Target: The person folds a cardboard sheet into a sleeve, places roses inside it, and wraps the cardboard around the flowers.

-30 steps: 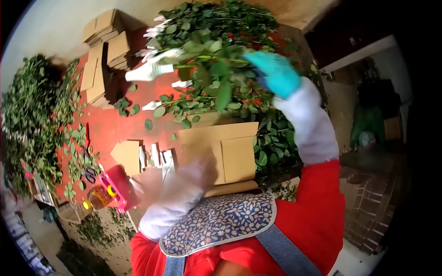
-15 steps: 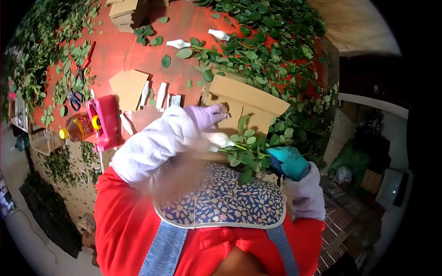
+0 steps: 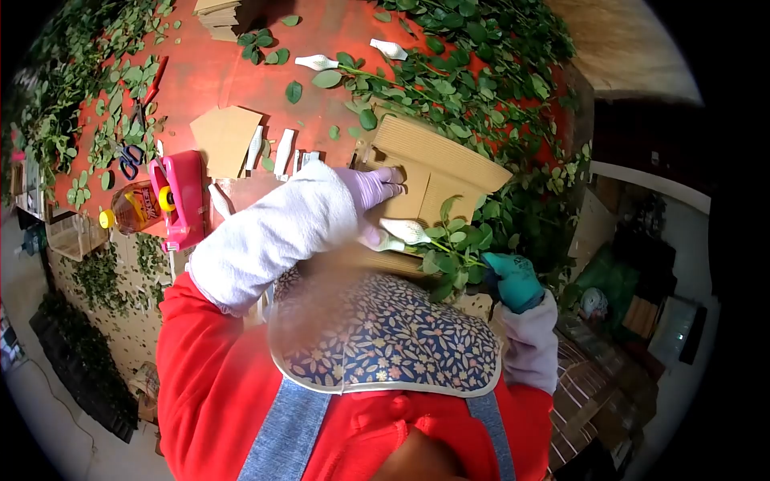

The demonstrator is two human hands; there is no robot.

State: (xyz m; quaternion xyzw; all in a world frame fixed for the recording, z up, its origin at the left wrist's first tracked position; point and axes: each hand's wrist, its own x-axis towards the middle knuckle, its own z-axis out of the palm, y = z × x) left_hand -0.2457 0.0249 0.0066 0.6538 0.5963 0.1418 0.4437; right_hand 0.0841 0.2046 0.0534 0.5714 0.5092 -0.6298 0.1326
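Note:
My left hand (image 3: 370, 192), in a thin purple glove, lies on the corrugated cardboard (image 3: 413, 184), fingers stretched forward and thumb apart below. Beside the thumb is a rose head in a white net sleeve (image 3: 407, 232), with a second pale tip (image 3: 391, 242) just under it. Leafy green stems (image 3: 459, 248) run from these to the right. In a teal glove, my right hand (image 3: 515, 282) is closed around the stems near the cardboard's lower right; its fingertips are partly hidden.
On the red table (image 3: 233, 72) lie netted roses (image 3: 318, 62), white sleeves (image 3: 284, 152), a cardboard piece (image 3: 227, 140), scissors (image 3: 131, 160) and leaf piles (image 3: 481, 80). A pink tape dispenser (image 3: 186, 200) and a bottle (image 3: 135, 207) stand at the left edge.
My right hand came down from the upper right to beside the cardboard, bringing the rose stems. My left hand moved onto the cardboard. Over the last half second both shifted only slightly.

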